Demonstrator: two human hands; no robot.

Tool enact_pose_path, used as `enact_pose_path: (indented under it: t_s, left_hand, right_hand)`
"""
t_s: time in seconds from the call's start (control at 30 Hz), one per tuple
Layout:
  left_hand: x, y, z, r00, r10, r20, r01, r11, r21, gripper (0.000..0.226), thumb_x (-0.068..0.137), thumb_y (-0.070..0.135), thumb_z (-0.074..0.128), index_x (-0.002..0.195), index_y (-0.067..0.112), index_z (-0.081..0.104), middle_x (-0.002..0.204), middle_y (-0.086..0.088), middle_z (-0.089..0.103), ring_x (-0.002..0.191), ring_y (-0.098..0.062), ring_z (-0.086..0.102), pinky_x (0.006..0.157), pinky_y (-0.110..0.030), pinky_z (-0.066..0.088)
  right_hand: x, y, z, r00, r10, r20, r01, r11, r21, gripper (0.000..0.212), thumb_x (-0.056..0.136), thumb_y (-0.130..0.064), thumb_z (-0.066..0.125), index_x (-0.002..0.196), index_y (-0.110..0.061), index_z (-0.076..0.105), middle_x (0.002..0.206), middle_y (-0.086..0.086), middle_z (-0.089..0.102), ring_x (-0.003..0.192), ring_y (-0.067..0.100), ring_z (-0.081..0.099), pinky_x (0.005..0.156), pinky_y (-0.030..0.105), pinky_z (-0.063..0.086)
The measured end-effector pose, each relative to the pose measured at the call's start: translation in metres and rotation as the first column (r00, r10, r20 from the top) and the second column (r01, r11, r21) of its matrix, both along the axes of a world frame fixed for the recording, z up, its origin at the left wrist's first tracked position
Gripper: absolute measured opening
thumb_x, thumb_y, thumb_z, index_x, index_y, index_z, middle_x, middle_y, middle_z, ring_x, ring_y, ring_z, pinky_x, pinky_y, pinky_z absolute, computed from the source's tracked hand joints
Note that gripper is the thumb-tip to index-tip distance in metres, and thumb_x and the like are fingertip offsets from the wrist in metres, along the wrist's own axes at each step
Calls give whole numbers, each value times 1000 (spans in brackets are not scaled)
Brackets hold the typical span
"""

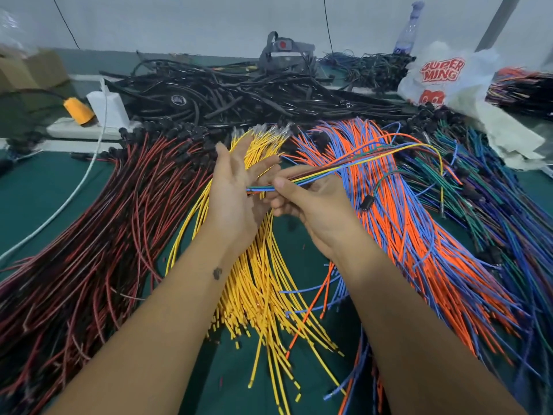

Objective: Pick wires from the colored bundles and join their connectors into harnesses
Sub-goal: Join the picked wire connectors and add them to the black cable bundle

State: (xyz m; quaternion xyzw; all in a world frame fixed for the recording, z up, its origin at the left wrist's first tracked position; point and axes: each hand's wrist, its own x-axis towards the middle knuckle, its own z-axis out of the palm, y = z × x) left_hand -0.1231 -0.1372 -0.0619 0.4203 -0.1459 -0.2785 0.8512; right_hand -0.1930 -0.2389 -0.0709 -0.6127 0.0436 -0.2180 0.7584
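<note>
Above the yellow wire bundle [263,283], my right hand [302,199] pinches a small group of picked wires [353,164]: yellow, blue, green and red. They arc off to the right, and a black connector [367,202] hangs from them. My left hand [236,187] is held palm up with straight fingers, and the wire ends lie across it. A red and black wire bundle [98,235] fans out at left. Right of centre lies an orange and blue bundle [404,223], and a green and dark blue bundle [493,211] lies at far right.
A heap of black cables [239,91] fills the back of the green table [36,190]. A white power strip [77,128] with an orange plug [79,110] sits at back left. A plastic bag [443,76] and a bottle [410,28] stand at back right.
</note>
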Motion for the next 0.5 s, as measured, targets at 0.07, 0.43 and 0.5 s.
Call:
enact_pose_path:
  t_s: [0.07, 0.43, 0.5]
  left_hand:
    - [1, 0, -2, 1000, 13, 20, -13, 1000, 14, 55, 99, 54, 25, 132, 18, 50, 106, -13, 64, 76, -20, 63, 55, -28, 47]
    - [1, -1, -9, 980, 118, 159, -127, 990, 53, 7, 68, 11, 71, 73, 12, 76, 74, 2, 72, 69, -6, 67, 65, -13, 51]
    - [2, -1, -10, 987, 106, 124, -111, 993, 34, 7, 67, 12, 72, 72, 12, 76, 75, -1, 72, 70, -8, 68, 66, -14, 52]
  right_hand:
    - [1, -2, 0, 999, -34, 20, 34, 999, -9, 7, 91, 2, 59, 90, 1, 66, 63, 5, 67, 53, 11, 61, 54, 19, 52]
    - [0, -7, 2, 983, -168, 70, 162, 983, 89, 11, 92, 1, 58, 86, -1, 66, 61, 5, 66, 56, 12, 63, 56, 20, 52]
    - [0, -6, 3, 983, -173, 66, 164, 979, 121, 12, 92, 1, 58, 84, -3, 66, 60, 4, 65, 55, 11, 62, 56, 20, 52]
